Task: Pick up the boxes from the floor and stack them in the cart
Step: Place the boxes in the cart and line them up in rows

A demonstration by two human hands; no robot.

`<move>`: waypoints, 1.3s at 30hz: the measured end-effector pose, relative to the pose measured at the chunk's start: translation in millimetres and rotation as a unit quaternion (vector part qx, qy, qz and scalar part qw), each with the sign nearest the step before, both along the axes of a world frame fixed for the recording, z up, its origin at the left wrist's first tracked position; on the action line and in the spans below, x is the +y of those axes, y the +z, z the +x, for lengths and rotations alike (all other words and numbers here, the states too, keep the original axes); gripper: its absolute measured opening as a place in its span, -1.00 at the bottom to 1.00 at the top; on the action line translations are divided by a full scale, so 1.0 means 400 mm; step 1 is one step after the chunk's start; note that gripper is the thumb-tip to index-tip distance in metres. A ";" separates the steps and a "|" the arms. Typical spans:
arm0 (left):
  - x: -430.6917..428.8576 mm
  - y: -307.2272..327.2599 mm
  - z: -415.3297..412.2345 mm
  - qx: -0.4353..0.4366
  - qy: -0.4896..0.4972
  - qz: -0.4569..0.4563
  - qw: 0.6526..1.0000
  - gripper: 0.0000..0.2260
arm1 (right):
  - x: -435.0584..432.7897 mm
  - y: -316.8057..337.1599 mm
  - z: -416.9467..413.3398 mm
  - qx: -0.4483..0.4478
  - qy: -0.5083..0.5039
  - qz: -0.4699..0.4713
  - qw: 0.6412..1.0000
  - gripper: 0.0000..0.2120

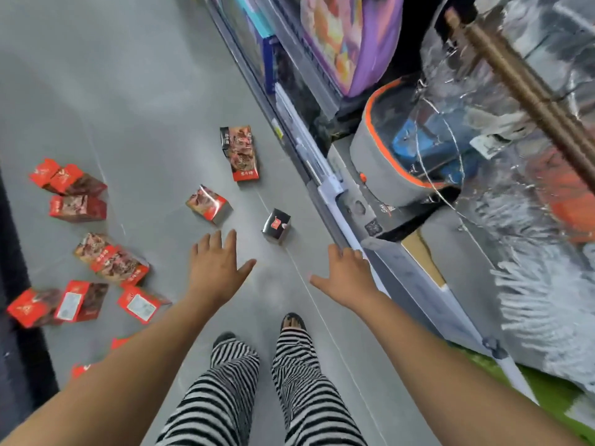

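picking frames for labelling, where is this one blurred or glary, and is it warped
Head view: motion blur smears the right-side shelf, worst on the clear plastic wrap, which also shows white glare; the red boxes, left hand and right hand are fairly sharp; the wide-angle lens stretches the forearms toward the bottom corners.

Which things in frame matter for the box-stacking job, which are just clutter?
Job: red boxes scattered on the floor; dark box nearest the hands; left hand and right hand, both open, empty.
Lying about: grey orange-rimmed bin; purple bag; brown ridged pole.
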State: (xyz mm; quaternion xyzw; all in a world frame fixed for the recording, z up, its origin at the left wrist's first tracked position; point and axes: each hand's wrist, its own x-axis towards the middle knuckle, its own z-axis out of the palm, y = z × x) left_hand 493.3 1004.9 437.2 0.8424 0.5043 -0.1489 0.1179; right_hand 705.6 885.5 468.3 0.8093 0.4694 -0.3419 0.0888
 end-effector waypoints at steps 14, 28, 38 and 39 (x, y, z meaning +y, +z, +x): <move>0.398 -0.960 -0.068 0.000 0.119 0.002 0.993 -0.37 | 0.469 -0.917 -0.007 -0.027 0.072 0.056 0.995 -0.03; 0.876 -1.402 -0.148 -0.079 0.167 0.041 0.982 0.15 | 0.596 -1.343 -0.048 -0.061 0.030 0.162 0.984 0.21; 0.699 -1.372 -0.078 -0.120 -0.042 0.236 0.963 0.09 | 0.582 -1.350 -0.079 -0.088 -0.031 0.173 0.980 0.18; 0.676 -1.377 -0.080 -0.121 -0.067 0.261 0.955 0.06 | 0.585 -1.350 -0.082 -0.094 -0.039 0.170 0.980 0.18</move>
